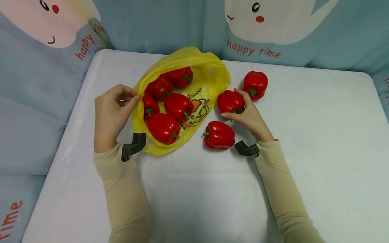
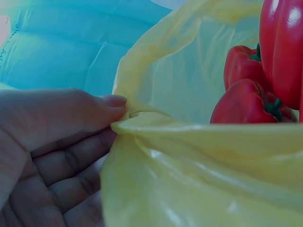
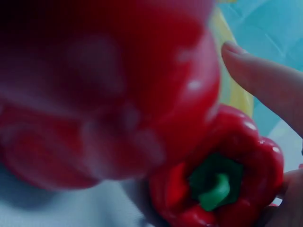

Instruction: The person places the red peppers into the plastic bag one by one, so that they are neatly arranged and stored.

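Near the table's back left lies a yellow plastic bag, its mouth spread. My left hand pinches the bag's left rim between thumb and fingers, plainly seen in the left wrist view. Several red bell peppers rest inside. Just right of the bag, my right hand spans a red bell pepper. Its thumb stands clear of that pepper's green-stemmed end in the right wrist view; the other fingers are mostly hidden there.
A second loose red bell pepper lies in front of the right hand, and a third behind it. All are on a white-covered table. Blue printed curtains hang along the back and left edges.
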A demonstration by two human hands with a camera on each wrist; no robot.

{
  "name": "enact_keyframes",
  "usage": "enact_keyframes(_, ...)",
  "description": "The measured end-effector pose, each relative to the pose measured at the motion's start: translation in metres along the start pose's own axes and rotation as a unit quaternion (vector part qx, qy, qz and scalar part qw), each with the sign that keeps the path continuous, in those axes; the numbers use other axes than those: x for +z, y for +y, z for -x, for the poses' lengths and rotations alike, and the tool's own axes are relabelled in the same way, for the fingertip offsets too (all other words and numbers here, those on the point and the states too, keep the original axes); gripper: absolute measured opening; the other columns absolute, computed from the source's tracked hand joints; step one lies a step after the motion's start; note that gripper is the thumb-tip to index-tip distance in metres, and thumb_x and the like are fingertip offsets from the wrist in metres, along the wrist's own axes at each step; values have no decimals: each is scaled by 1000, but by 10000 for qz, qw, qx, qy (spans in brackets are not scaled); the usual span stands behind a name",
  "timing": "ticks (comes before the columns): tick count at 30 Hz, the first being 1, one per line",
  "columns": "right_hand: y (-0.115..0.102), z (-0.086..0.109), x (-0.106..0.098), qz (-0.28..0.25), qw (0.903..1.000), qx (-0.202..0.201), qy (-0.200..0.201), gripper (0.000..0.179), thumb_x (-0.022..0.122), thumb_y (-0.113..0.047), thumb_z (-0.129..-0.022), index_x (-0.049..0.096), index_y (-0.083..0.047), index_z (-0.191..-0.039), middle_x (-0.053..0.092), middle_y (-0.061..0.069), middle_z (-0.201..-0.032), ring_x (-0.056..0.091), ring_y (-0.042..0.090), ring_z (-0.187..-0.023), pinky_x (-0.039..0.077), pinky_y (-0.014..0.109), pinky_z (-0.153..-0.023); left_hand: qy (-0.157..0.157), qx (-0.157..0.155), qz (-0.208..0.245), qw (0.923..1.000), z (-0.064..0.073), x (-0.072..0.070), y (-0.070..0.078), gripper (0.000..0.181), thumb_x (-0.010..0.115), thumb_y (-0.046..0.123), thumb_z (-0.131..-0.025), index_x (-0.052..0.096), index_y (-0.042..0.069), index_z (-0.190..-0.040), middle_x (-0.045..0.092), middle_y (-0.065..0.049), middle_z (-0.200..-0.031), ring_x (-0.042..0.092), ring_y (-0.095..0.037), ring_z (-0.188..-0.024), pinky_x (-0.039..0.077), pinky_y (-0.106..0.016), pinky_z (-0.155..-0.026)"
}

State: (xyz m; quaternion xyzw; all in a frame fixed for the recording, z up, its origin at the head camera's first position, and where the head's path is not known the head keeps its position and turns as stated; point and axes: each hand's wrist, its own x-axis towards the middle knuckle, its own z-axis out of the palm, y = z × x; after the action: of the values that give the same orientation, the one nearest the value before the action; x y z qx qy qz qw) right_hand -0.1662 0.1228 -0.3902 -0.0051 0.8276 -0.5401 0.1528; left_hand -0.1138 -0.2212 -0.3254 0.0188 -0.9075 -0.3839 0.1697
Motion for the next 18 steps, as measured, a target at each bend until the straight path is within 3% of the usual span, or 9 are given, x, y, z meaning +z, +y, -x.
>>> enact_keyframes(7, 5, 0, 5, -62, 9999, 11, 117, 93, 80, -17, -76, 21, -18, -148, 32, 8, -148, 30, 26, -134, 31, 51, -107, -29, 109, 15, 9999, 0, 1, -1, 15, 67, 9, -88, 68, -5, -92, 68, -15, -88, 51, 7, -72, 42, -6, -69)
enact_keyframes(18, 4, -1, 2, -208, 9995, -110, 226, 85, 80, -15, -76, 28, -14, -143, 37, 7, -143, 34, 24, -130, 38, 45, -104, 22, 120, 12, 9999, 0, 1, -2, 15, 67, 10, -88, 68, -5, -92, 68, -15, -88, 53, 5, -72, 43, -6, -69)
